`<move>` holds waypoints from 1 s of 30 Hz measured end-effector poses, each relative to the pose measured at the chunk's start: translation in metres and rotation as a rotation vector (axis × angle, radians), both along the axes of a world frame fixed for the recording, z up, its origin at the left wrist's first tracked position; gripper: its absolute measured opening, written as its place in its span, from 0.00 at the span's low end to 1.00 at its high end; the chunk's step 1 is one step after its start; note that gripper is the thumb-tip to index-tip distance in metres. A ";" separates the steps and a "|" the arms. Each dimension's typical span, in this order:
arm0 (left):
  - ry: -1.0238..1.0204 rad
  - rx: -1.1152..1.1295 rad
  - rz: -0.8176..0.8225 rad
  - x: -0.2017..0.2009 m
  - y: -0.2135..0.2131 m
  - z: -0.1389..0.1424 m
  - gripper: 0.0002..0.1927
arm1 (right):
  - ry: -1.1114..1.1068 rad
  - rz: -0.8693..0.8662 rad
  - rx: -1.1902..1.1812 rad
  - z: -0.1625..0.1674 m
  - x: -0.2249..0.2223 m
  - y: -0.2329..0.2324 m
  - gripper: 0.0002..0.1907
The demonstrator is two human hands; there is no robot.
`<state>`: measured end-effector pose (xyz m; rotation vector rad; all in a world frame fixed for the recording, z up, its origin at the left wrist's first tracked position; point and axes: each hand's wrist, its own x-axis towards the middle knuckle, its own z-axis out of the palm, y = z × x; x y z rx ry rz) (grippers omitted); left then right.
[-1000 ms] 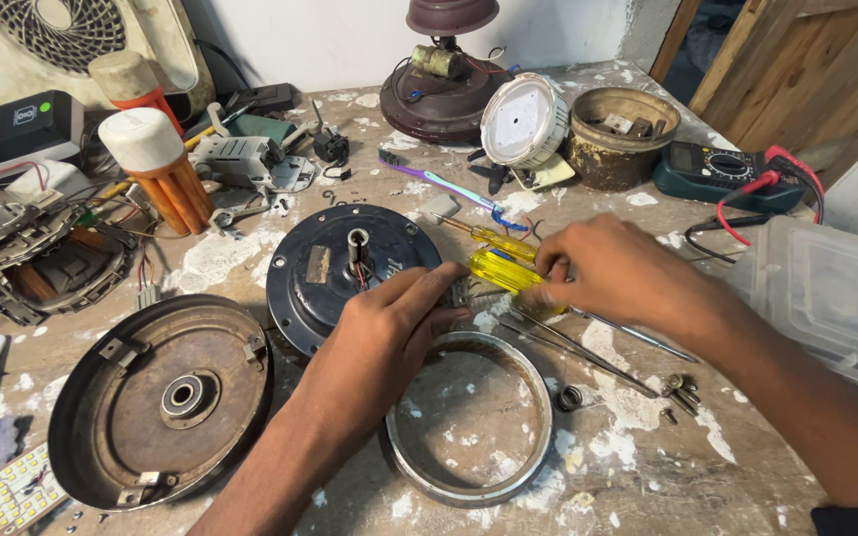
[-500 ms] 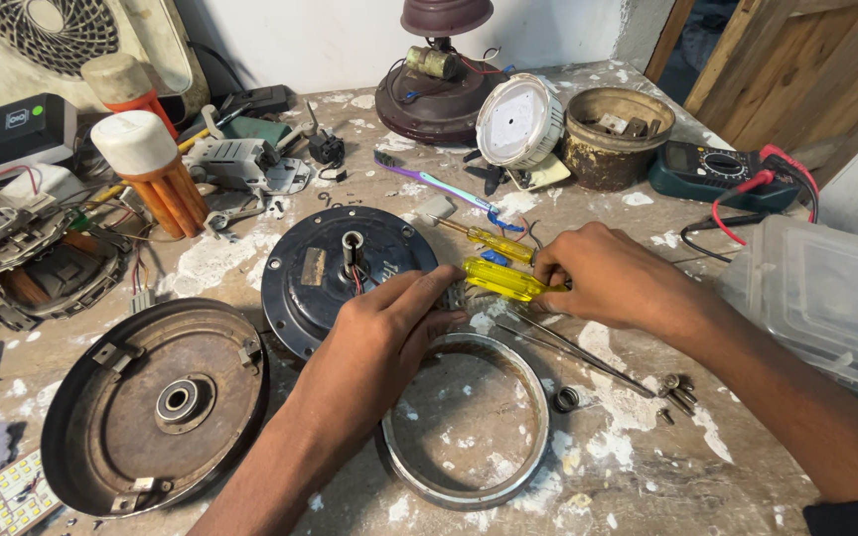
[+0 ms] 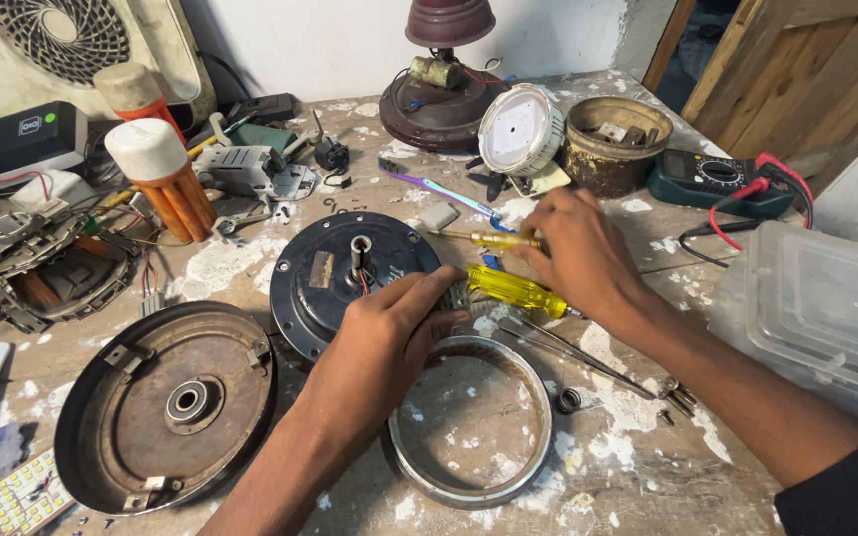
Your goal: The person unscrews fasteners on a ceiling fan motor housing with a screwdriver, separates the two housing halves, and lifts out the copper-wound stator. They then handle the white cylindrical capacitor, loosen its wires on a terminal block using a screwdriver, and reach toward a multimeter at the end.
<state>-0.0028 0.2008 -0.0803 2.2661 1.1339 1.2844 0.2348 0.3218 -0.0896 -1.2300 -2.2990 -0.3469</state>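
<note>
I see my left hand [image 3: 389, 333] lying flat, fingers together, on the dark round motor housing [image 3: 345, 273] mid-worktop. It looks heavy, stiff metal; its rim is the place to grip. My right hand [image 3: 578, 253] pinches a thin screwdriver [image 3: 484, 238] towards the far edge.

The scene is evenly and fairly brightly lit from above and slightly behind — shadows under the hands are soft and short. Mild glare sits on the white wall [image 3: 350, 40] and the clear plastic box [image 3: 826, 308]. Focus is sharp at the centre — straight lines bow at the edges.
</note>
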 end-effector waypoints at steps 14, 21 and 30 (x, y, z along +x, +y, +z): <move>-0.314 -0.199 -0.207 0.000 0.002 0.003 0.19 | 1.060 0.755 -0.425 0.073 0.005 -0.069 0.15; -0.353 -0.338 -0.165 0.001 0.005 -0.002 0.20 | 0.825 0.718 -0.127 0.056 -0.012 -0.098 0.20; -0.373 -0.263 -0.156 0.001 0.006 -0.006 0.21 | 0.859 0.711 -0.195 0.049 -0.017 -0.098 0.18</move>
